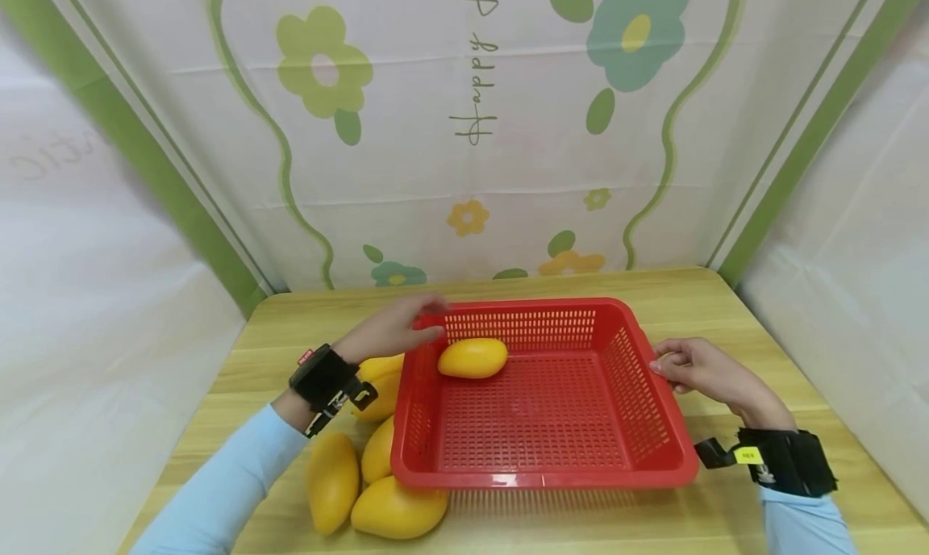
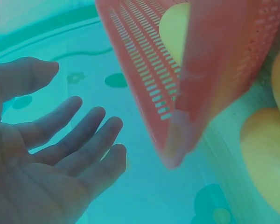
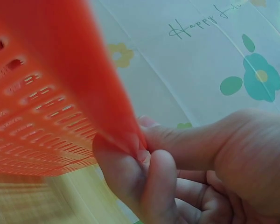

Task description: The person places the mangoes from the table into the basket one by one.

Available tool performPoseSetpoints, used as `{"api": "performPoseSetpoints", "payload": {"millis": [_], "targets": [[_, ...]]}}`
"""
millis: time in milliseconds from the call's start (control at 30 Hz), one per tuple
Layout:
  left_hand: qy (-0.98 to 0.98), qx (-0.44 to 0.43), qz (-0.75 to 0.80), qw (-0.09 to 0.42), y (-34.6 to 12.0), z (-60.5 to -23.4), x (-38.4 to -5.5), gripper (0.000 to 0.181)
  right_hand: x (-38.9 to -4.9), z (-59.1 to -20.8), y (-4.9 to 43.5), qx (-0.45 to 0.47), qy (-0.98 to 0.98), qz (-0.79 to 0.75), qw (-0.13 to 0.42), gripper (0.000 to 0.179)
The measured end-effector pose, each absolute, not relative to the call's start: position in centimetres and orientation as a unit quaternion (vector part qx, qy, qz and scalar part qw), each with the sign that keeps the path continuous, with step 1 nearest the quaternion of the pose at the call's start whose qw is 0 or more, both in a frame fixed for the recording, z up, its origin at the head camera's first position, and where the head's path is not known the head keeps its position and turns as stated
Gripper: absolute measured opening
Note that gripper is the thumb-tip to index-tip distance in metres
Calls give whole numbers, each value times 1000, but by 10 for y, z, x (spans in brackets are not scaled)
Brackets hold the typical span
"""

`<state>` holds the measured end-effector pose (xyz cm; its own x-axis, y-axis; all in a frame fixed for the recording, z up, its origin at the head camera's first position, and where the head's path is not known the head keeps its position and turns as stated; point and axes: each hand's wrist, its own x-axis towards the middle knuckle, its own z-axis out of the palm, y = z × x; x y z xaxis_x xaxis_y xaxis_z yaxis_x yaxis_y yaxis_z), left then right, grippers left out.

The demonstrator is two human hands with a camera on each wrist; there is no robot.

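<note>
A red plastic basket (image 1: pixel 540 480) with slotted walls stands over the table, and one yellow mango (image 1: pixel 473 358) lies in its back left corner. My right hand (image 1: pixel 707 369) pinches the basket's right rim between thumb and fingers, as the right wrist view also shows. At the back left corner of the basket is my left hand (image 1: pixel 395 327), its fingers spread and loosely bent with nothing in them. The left wrist view shows a gap between its fingertips (image 2: pixel 114 123) and the basket rim. Several mangoes (image 1: pixel 332 484) lie left of the basket, some partly hidden by it.
The wooden table (image 1: pixel 239 426) is bounded at the back by a white cloth (image 1: pixel 406 160) printed with flowers. White cloth walls (image 1: pixel 864 216) with green borders rise on both sides. Both wrists wear black straps (image 1: pixel 787 462).
</note>
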<state>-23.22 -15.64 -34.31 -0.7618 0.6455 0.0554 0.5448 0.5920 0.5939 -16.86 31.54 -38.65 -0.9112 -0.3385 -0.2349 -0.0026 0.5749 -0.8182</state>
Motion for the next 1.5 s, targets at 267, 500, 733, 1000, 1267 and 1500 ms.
{"api": "performPoseSetpoints", "payload": {"millis": [267,500,733,1000,1267,1500], "targets": [[889,297,341,81,-181,-350,-231,40,-169,-388,317,-105,869,-448,183,44],[890,261,365,80,-203,-359,-233,42,-169,-388,317,-119,866,-451,180,43],[897,248,353,99,-221,-375,-242,40,-169,-389,318,-120,860,-460,183,42],[906,221,329,149,-235,-393,-249,46,-169,-390,319,-121,861,-459,184,42],[904,206,326,183,-238,-405,-255,52,-169,-390,318,-117,859,-462,185,44],[901,202,310,228,-240,-420,-263,61,-169,-390,318,-119,859,-464,184,44]]}}
